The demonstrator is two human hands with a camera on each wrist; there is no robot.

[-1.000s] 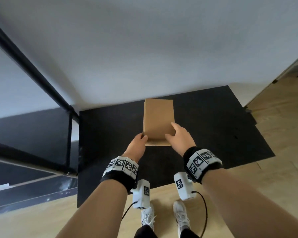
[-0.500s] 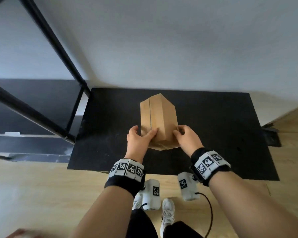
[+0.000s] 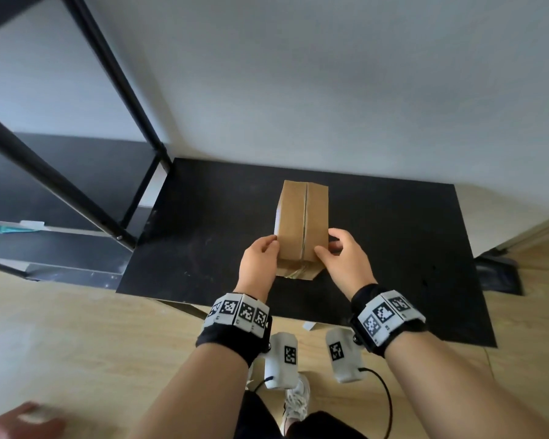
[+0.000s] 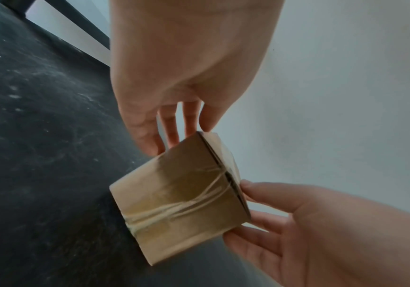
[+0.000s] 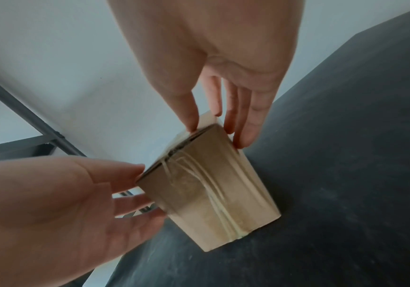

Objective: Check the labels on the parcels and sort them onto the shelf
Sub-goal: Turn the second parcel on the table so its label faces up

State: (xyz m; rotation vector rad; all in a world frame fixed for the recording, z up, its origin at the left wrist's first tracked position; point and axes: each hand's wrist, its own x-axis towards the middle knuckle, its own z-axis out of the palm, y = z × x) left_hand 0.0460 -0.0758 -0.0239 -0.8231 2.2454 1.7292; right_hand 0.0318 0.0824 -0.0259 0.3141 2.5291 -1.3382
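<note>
Parcel [image 3: 301,223] on the black tabletop [image 3: 393,248], long axis running away from the person, seam uppermost. Left hand [image 3: 259,261] and right hand [image 3: 341,264] pinch its near end from opposite sides, equally near; shelf [image 3: 76,198] lies to the left.

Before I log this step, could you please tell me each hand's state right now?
Left hand: holding the cardboard parcel by its left side.
Right hand: holding the same parcel by its right side.

Brown cardboard parcel [image 3: 301,223] under glossy tape; matt, scuffed black mat [image 3: 393,248].
</note>
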